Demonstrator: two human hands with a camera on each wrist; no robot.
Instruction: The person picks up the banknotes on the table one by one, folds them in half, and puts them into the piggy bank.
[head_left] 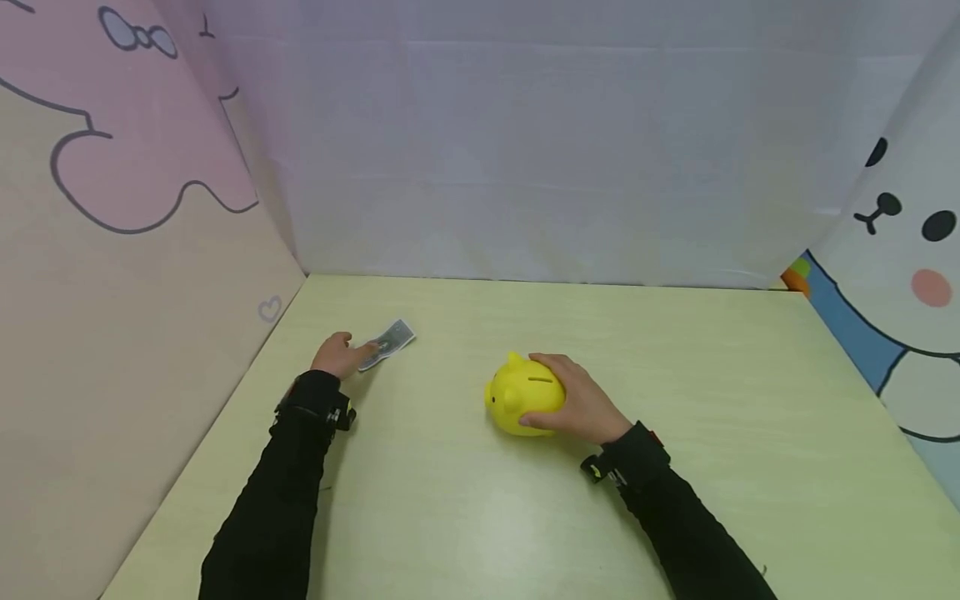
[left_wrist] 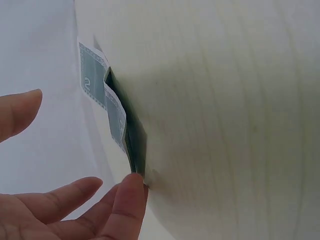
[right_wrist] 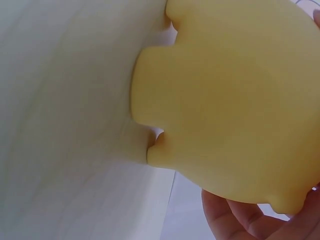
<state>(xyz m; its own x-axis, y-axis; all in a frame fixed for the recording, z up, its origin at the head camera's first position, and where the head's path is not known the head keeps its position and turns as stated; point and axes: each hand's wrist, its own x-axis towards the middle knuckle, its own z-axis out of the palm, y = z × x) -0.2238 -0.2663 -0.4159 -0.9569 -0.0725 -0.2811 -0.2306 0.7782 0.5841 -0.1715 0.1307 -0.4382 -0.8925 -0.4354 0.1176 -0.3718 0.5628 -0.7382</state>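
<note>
A yellow piggy bank (head_left: 517, 400) stands on the table, its coin slot facing up and its snout pointing left. My right hand (head_left: 585, 406) grips it from the right, thumb on the near side and fingers on the far side. In the right wrist view the piggy bank's feet (right_wrist: 150, 85) are against the tabletop. To the left lies a creased green-grey banknote (head_left: 392, 339), with a "2" showing in the left wrist view. My left hand (head_left: 337, 357) is at its near end. A fingertip (left_wrist: 131, 187) touches that end, while the thumb stays apart from it.
The pale wooden table (head_left: 450, 517) runs back to a white curtain (head_left: 525, 150). A printed pink-and-beige panel (head_left: 135, 317) borders the left side, and a panel with a cartoon animal (head_left: 900, 275) borders the right. Both wrists carry dark straps with small cameras.
</note>
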